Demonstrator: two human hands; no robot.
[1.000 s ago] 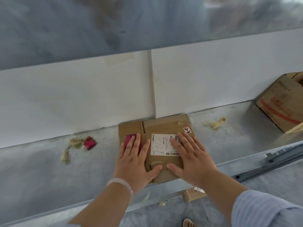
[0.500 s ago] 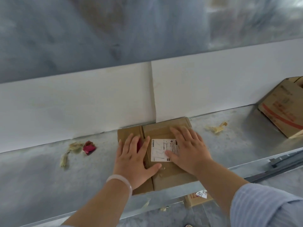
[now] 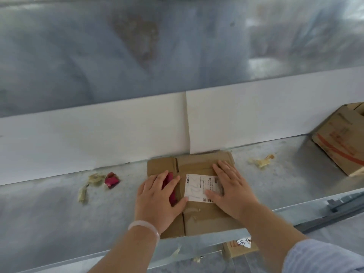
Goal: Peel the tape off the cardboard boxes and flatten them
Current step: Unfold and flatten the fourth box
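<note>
Nearest the camera, below the table's front edge, a small cardboard piece with a handwritten white tag [image 3: 243,242] lies on the floor. On the grey, mottled table [image 3: 49,209] the flattened cardboard box [image 3: 199,217] lies at the middle, its near edge reaching the table's lip. Both hands press down on it, palms flat. The left hand [image 3: 157,200], a pale bracelet at its wrist, spreads over a red sticker on the left panel; the right hand [image 3: 230,188] covers part of the white shipping label [image 3: 197,187]. Neither grip closes on anything: the fingers lie open and splayed against the board.

The step in hand looks like the flattening itself, the creases being pressed down. Strips of brownish tape seem to remain along the box's face, so the next move probably calls for a fingernail under a tape edge.

Farther off lie a crumpled tape scrap with a red piece [image 3: 111,180] at left and another tape scrap [image 3: 260,161] at right. A larger box [image 3: 342,138], matte brown with orange print, stands at the far right, against the white board backing.
</note>
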